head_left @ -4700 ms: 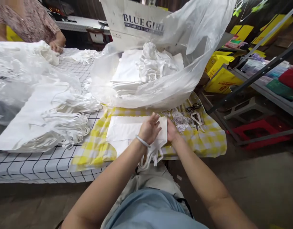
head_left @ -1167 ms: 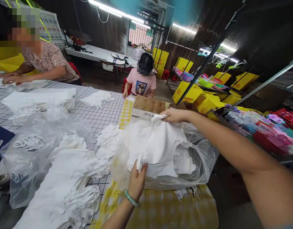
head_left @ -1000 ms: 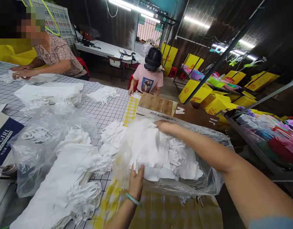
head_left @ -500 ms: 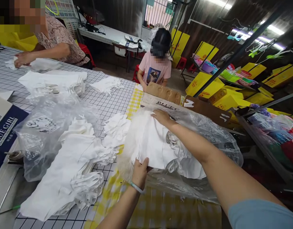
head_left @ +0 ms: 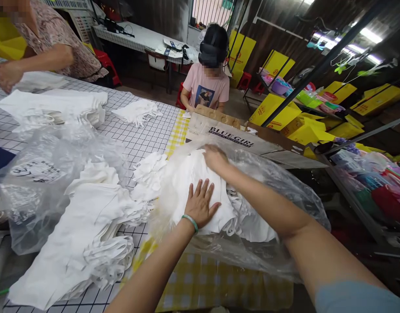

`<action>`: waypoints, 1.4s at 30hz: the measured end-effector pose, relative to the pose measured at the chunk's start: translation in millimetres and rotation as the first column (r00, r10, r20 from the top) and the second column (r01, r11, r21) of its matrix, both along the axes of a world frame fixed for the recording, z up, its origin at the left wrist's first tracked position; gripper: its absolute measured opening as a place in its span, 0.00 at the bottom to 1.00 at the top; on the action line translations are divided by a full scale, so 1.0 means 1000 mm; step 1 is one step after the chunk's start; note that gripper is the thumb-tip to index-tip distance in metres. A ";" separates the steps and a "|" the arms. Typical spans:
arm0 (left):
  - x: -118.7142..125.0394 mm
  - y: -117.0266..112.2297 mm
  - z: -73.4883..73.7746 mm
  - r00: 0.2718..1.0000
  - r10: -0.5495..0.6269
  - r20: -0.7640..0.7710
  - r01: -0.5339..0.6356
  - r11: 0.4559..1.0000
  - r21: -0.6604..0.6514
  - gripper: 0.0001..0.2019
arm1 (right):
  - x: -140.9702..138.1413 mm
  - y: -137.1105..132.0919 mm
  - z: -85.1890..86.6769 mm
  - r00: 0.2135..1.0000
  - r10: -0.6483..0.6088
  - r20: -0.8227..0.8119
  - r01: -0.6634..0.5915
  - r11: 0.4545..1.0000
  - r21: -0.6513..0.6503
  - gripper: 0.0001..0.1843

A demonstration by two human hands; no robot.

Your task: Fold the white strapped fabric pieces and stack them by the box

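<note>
A stack of white cloth pieces (head_left: 191,174) lies in an open clear plastic bag (head_left: 296,208) in front of me, its looped, strap-like ends towards the right. My left hand (head_left: 202,203), with a green bangle at the wrist, rests flat on the stack with its fingers spread. At the stack's far edge, my right hand (head_left: 216,158) is curled in on the cloth; its fingertips are partly hidden. To the left lies a larger pile of white cloth pieces (head_left: 79,230), with a smaller bundle (head_left: 151,174) beside it.
Another clear bag (head_left: 33,204) with a label covers the table's left side. A cardboard box (head_left: 232,135) stands behind my bag. Across the grid-patterned table (head_left: 135,145) are more white stacks (head_left: 56,106), a co-worker's hand (head_left: 11,74) and a seated person (head_left: 206,82). Shelving (head_left: 353,204) stands on the right.
My left hand has moved from the stack's near edge to flat on top, its fingers now spread. My right hand stays at the far edge, its fingers more curled. The camera view has shifted slightly.
</note>
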State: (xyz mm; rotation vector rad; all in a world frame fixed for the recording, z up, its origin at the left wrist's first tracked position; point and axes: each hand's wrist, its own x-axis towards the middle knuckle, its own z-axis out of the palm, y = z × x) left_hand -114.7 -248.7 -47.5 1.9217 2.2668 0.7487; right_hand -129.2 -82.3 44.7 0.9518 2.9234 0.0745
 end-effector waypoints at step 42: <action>-0.182 -0.381 -0.128 -0.445 0.504 0.740 -0.877 -0.079 -0.474 0.24 | -0.215 -0.267 -0.126 0.961 0.256 -0.102 -0.275 0.880 -0.387 0.18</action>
